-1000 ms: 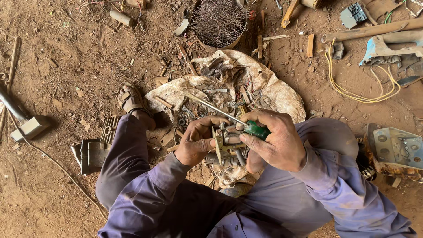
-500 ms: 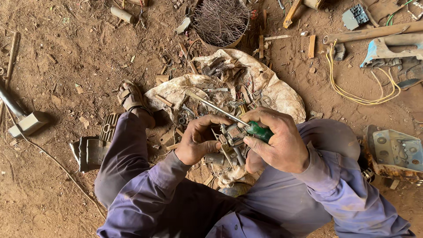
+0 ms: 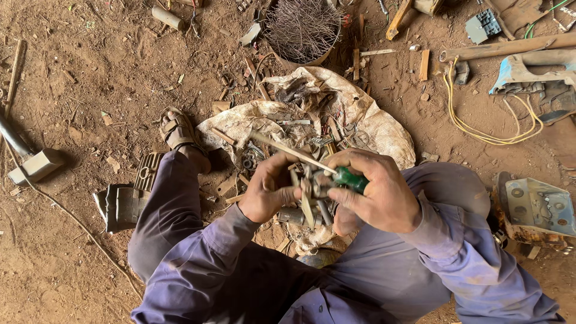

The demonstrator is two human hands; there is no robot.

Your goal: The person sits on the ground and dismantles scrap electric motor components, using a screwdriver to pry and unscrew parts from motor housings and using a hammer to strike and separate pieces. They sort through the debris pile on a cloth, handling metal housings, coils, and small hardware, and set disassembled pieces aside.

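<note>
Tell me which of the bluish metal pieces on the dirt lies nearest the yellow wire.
The long light-blue metal piece at the upper right; the yellow wire loops just under it. The small ridged block lies farther up.

Person seated on dirt ground [image 3: 90,78], knees apart. Left hand [image 3: 267,193] and right hand [image 3: 378,195] meet between the knees, just above a cloth sack [image 3: 372,123] spread on the ground ahead. Scrap metal parts [image 3: 300,141] lie heaped on the sack. Screwdriver [image 3: 306,157] in the right hand, shaft running up and left over the heap. Sandalled foot [image 3: 177,129] touches the sack's left edge. Beyond the sack, a basket of wire [image 3: 303,27]. Far left, a hammer [image 3: 30,159]; a finned metal casing [image 3: 129,195] just beside the left leg. Right of the sack, a wire loop [image 3: 492,129]; a metal housing [image 3: 534,210] beside the right elbow.
</note>
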